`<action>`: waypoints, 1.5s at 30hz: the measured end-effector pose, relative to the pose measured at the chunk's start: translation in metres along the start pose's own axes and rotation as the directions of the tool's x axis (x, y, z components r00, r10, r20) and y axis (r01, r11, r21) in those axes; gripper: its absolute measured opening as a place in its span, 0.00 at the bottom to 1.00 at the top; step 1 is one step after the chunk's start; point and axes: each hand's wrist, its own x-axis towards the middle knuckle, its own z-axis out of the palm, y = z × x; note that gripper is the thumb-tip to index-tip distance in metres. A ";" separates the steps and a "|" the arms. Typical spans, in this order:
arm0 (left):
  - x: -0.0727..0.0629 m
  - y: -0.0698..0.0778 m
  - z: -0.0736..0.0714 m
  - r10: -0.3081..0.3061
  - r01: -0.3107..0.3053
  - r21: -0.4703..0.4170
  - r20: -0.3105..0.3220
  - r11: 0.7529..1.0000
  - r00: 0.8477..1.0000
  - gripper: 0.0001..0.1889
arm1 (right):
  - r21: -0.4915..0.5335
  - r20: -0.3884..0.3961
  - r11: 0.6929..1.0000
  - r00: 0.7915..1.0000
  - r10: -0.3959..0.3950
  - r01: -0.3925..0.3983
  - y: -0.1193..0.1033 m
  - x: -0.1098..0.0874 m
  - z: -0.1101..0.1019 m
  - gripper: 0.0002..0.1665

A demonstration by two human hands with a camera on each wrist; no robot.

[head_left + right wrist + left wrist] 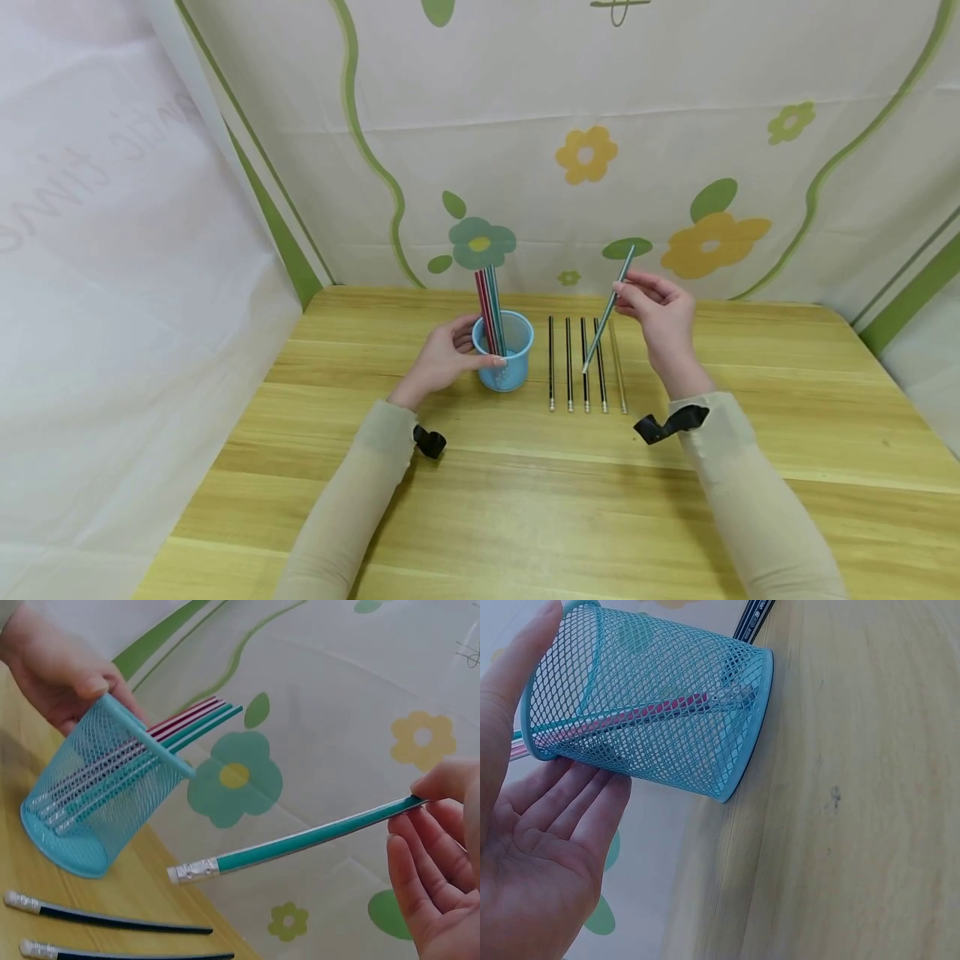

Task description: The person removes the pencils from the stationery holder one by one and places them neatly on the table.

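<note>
My left hand (442, 354) holds a light-blue mesh pencil cup (504, 379) at its rim, the thumb on the near side and the fingers round the left. Red pencils (185, 720) and green pencils (204, 729) lean inside the cup, eraser ends down. Between thumb and fingertips, my right hand (667, 321) pinches a green pencil (300, 841) by its upper end. This pencil slants in the air, its white eraser (174, 875) pointing down toward the left, apart from the cup.
Right of the cup, several black pencils (551, 362) and a gold pencil (618, 367) lie in a row on the wooden table (495, 517), erasers toward me. A flower-printed cloth (480, 158) hangs behind the table's far edge.
</note>
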 end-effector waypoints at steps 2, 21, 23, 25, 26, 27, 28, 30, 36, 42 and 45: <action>-0.003 0.008 0.001 -0.001 0.001 -0.002 -0.001 1.000 1.000 0.41 | 0.000 0.012 1.000 1.000 0.014 -0.014 0.002 -0.001 -0.004 0.21; -0.006 0.012 0.002 -0.018 0.018 0.026 -0.013 0.999 1.000 0.41 | -0.021 0.004 0.983 0.984 0.180 -0.180 0.020 -0.006 -0.056 0.19; -0.006 0.013 0.001 -0.026 0.027 0.024 -0.011 0.999 1.000 0.41 | -0.024 -0.007 0.983 0.983 0.184 -0.184 0.020 -0.005 -0.061 0.16; -0.003 0.008 0.001 -0.033 0.033 0.023 -0.009 0.999 0.999 0.42 | -0.035 -0.017 0.982 0.982 0.187 -0.187 0.020 -0.004 -0.066 0.13; -0.002 0.005 0.000 -0.038 0.038 0.020 -0.008 0.999 0.999 0.42 | -0.047 -0.020 0.981 0.982 0.189 -0.189 0.019 -0.003 -0.068 0.13; 0.000 0.001 0.000 -0.037 0.037 0.019 -0.009 0.999 0.999 0.43 | -0.064 -0.021 0.979 0.981 0.192 -0.193 0.019 -0.003 -0.071 0.12; 0.002 -0.004 0.000 -0.034 0.034 0.016 -0.010 0.999 0.999 0.44 | -0.085 -0.023 0.977 0.981 0.193 -0.194 0.019 -0.002 -0.073 0.12; 0.005 -0.012 -0.001 -0.030 0.030 0.016 -0.012 0.999 0.999 0.44 | -0.115 -0.022 0.972 0.979 0.202 -0.203 0.017 0.000 -0.077 0.14; 0.007 -0.019 -0.002 -0.003 0.003 0.026 -0.023 1.000 1.000 0.43 | -0.203 0.000 0.947 0.967 0.254 -0.249 0.012 0.006 -0.090 0.19; 0.006 -0.018 -0.002 0.010 -0.008 0.038 -0.032 0.999 0.999 0.43 | -0.432 0.048 0.863 0.949 0.312 -0.262 0.017 0.014 -0.100 0.30; 0.006 -0.018 -0.002 0.010 -0.008 0.042 -0.032 0.999 0.999 0.43 | -0.538 0.080 0.805 0.935 0.345 -0.251 0.025 0.017 -0.102 0.31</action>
